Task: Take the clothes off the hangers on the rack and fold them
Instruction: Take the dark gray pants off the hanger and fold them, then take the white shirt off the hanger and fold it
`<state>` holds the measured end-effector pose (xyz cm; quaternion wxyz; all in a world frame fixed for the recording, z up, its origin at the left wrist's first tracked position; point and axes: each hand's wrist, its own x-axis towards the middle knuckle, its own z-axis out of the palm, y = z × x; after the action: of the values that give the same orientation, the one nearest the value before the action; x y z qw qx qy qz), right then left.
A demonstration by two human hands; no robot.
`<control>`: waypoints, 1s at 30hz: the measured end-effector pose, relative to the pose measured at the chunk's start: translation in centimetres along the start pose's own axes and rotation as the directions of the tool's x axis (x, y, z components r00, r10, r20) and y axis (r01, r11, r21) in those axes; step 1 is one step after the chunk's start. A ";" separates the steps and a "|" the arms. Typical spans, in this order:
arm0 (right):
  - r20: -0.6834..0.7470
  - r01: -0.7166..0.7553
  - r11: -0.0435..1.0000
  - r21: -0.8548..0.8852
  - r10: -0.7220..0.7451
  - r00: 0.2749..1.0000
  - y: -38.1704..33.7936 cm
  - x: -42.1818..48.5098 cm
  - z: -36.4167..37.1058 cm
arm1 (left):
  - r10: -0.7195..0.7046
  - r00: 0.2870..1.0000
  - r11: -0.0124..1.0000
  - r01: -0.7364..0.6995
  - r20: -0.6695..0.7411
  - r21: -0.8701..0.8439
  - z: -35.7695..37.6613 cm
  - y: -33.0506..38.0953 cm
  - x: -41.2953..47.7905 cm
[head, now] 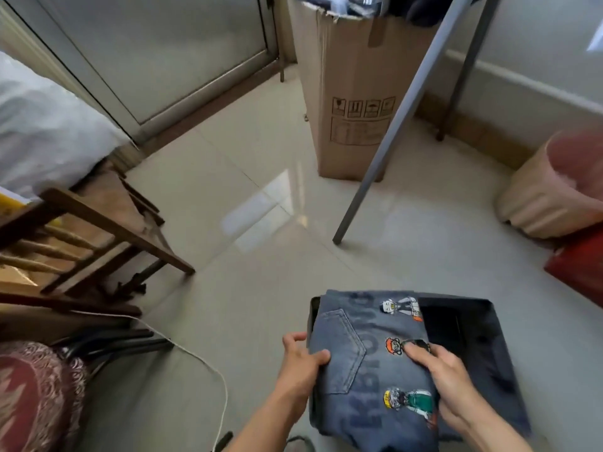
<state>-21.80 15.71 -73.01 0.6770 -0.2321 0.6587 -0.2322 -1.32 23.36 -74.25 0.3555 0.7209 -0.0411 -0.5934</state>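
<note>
Left hand (298, 363): I have it gripping the left edge of the folded jeans (368, 363), thumb on top. Right hand (447, 376): fingers curled over the right edge, thumb hidden.
Jeans: folded flat, held over the left part of a dark bin (483, 337) on the floor.
Risk: I grip the edges only, so releasing unevenly would likely let the layers slide open.
Beyond: rack leg (391, 132), cardboard box (352, 93).

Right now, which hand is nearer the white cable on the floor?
Left. The left hand grips the jeans at the edge facing the white cable; the right hand holds their far side.
</note>
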 end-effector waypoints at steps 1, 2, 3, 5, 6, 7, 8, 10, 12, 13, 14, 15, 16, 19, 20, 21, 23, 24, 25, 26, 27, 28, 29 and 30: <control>-0.017 -0.026 0.999 -0.027 0.026 1.000 1.1 1.1 -0.4 | 0.006 1.000 1.000 -0.006 0.002 0.003 0.1 -1.2 1.0; -0.031 -0.047 0.997 -0.057 0.045 0.998 2.5 2.5 -0.8 | 0.007 1.000 1.000 -0.007 0.001 0.019 0.3 -2.6 2.2; -0.042 -0.066 0.994 -0.083 0.063 0.997 3.7 3.7 -1.1 | 0.010 1.000 0.999 -0.010 -0.004 0.033 0.6 -3.7 3.1; -0.053 -0.101 0.989 -0.104 0.096 0.994 5.9 5.9 -1.4 | -0.010 1.000 0.999 0.011 -0.024 0.048 1.2 -5.7 5.1; -0.063 -0.118 0.988 -0.101 0.112 0.992 6.9 7.1 -1.6 | -0.028 0.999 0.998 0.029 -0.027 0.047 1.6 -6.5 6.1; -0.079 -0.130 0.987 -0.097 0.122 0.989 7.6 8.1 -1.6 | -0.043 0.999 0.998 0.044 -0.022 0.042 1.9 -7.1 7.1; -0.096 -0.139 0.985 -0.101 0.129 0.987 8.3 9.3 -1.6 | -0.064 0.998 0.997 0.065 -0.010 0.046 2.3 -7.7 8.1; -0.113 -0.154 0.982 -0.112 0.141 0.984 9.3 11.5 -1.8 | -0.108 0.994 0.992 0.106 0.027 0.065 2.9 -8.8 10.0; -0.124 -0.170 0.977 -0.129 0.154 0.980 9.8 13.1 -1.6 | -0.133 0.990 0.989 0.130 0.045 0.065 3.4 -9.3 11.4; -0.128 -0.179 0.974 -0.137 0.162 0.979 10.0 14.0 -1.5 | -0.139 0.989 0.989 0.135 0.052 0.063 3.7 -9.5 12.0; -0.133 -0.186 0.972 -0.143 0.168 0.977 10.3 14.8 -1.4 | -0.146 0.988 0.988 0.143 0.056 0.063 4.0 -9.7 12.7; -0.138 -0.191 0.971 -0.146 0.171 0.976 10.3 15.6 -1.2 | -0.146 0.988 0.988 0.143 0.052 0.056 4.3 -9.7 13.3; -0.143 -0.191 0.970 -0.154 0.169 0.975 10.5 16.4 -1.0 | -0.144 0.989 0.989 0.141 0.043 0.049 4.4 -9.8 13.9; -0.149 -0.192 0.963 -0.188 0.166 0.975 10.7 18.2 -0.4 | -0.122 0.992 0.992 0.122 0.011 0.040 4.7 -10.0 15.5; -0.141 -0.193 0.960 -0.205 0.166 0.976 10.9 18.8 -0.1 | -0.115 0.993 0.993 0.115 0.001 0.038 4.8 -10.1 15.9; -0.132 -0.193 0.955 -0.227 0.166 0.977 11.0 19.2 0.2 | -0.112 0.994 0.993 0.112 -0.005 0.039 4.9 -10.1 16.3; -0.127 -0.181 0.935 -0.306 0.148 0.981 11.3 19.8 0.8 | -0.113 0.993 0.989 0.114 -0.019 0.089 5.3 -10.3 16.9; -0.136 -0.167 0.915 -0.367 0.124 0.983 11.3 19.9 1.1 | -0.117 0.993 0.983 0.121 -0.033 0.136 5.6 -10.4 17.0; -0.146 -0.149 0.892 -0.428 0.094 0.985 11.1 19.7 1.4 | -0.127 0.991 0.974 0.134 -0.052 0.180 5.7 -10.3 17.0; -0.150 -0.126 0.882 -0.454 0.064 0.987 10.9 19.5 1.7 | -0.130 0.990 0.968 0.140 -0.062 0.207 5.9 -10.1 16.8; -0.144 -0.110 0.884 -0.454 0.049 0.988 10.5 19.0 1.8 | -0.133 0.989 0.967 0.142 -0.058 0.213 6.0 -9.8 16.3; -0.134 -0.098 0.891 -0.443 0.043 0.990 10.3 18.6 2.0 | -0.131 0.991 0.970 0.136 -0.042 0.202 6.1 -9.5 15.9; -0.124 -0.094 0.894 -0.439 0.044 0.991 10.0 17.9 2.2 | -0.131 0.991 0.975 0.133 -0.019 0.178 6.2 -8.9 15.3; -0.114 -0.091 0.903 -0.420 0.047 0.992 9.3 17.0 2.4 | -0.130 0.991 0.981 0.129 0.000 0.147 6.3 -8.0 14.4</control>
<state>-18.88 12.52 -92.05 0.5839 -0.3382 0.7346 -0.0707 -5.59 19.43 -90.92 0.2621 0.7433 -0.0392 -0.6142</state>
